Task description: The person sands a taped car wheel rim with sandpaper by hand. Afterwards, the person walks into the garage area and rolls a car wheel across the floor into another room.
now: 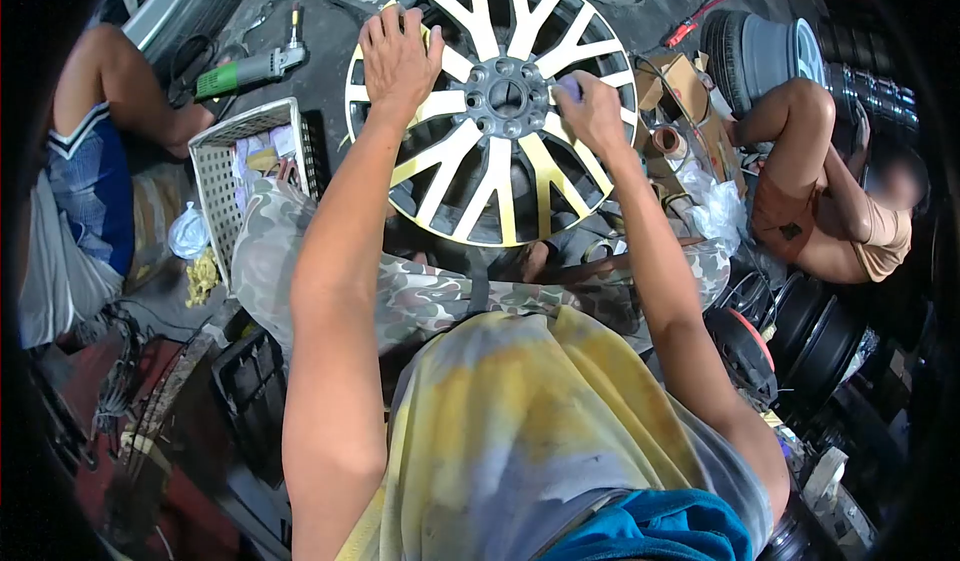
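A multi-spoke alloy wheel rim (497, 183) lies face up in front of me, its spokes pale and its inner parts dark. My left hand (402, 66) rests on its upper left edge with the fingers stretched out. My right hand (592, 116) is closed over a spoke just right of the hub. A small purple piece (570, 88) shows at its fingers; most of it is covered, and its kind is unclear.
At left, a white plastic basket (243, 126) holds purple pieces, near a green angle grinder (245, 73). Cardboard (690, 91), a plastic bag (718, 211) and a tyred wheel (765, 51) are at right. People sit on both sides.
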The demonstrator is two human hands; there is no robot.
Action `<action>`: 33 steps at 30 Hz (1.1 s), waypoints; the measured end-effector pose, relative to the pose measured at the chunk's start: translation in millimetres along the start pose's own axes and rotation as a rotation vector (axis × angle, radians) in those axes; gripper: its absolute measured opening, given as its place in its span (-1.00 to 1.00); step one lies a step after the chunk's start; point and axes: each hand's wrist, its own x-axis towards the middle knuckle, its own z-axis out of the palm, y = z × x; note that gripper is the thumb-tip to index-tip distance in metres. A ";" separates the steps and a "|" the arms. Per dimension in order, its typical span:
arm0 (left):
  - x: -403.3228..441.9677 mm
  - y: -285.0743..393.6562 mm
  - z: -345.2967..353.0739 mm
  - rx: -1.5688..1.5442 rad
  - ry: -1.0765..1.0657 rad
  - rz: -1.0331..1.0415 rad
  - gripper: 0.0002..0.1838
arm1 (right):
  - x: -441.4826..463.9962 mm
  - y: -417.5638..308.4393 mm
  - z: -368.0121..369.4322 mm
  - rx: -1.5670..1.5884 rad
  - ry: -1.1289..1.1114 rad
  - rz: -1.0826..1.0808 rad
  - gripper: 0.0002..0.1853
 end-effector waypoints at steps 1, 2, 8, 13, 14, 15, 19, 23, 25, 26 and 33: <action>0.3 0.1 -0.2 -0.006 -0.008 -0.002 -0.63 | 3.6 -6.8 6.1 -0.018 0.028 -0.029 -0.77; 0.0 -0.7 -0.9 -0.011 -0.016 -0.008 -0.63 | 7.2 -13.2 11.3 -0.035 0.053 -0.061 -0.78; 0.1 -0.4 -2.2 0.018 -0.025 -0.013 -0.63 | 14.8 -4.2 25.1 -0.178 -0.008 -0.165 -0.81; 0.0 0.7 -1.5 0.004 -0.029 -0.007 -0.63 | 13.3 -8.6 20.1 -0.169 0.064 -0.222 -0.83; 0.4 -0.2 -1.8 0.005 -0.033 -0.011 -0.63 | 9.8 -10.0 13.2 -0.108 -0.076 -0.170 -0.83; 0.2 -1.5 -1.4 0.006 -0.033 -0.016 -0.63 | 5.5 -12.8 7.1 -0.046 -0.217 -0.116 -0.84; -1.0 -2.4 0.6 0.007 -0.015 -0.010 -0.63 | -6.4 -10.8 -8.5 -0.164 -0.329 -0.430 -0.85; 0.4 -0.8 -1.3 0.002 -0.024 -0.009 -0.63 | -18.8 -17.5 -5.7 -0.308 -0.364 -0.645 -0.84; -0.2 -2.1 -0.7 0.004 -0.015 -0.014 -0.63 | -16.0 -21.4 3.8 -0.319 -0.417 -0.682 -0.84; -0.3 -1.6 0.1 0.001 -0.008 -0.011 -0.63 | -15.6 -22.5 7.6 -0.332 -0.466 -0.710 -0.84; -1.1 -0.4 3.1 0.002 0.020 0.000 -0.64 | -14.6 -20.3 6.4 -0.308 -0.417 -0.758 -0.91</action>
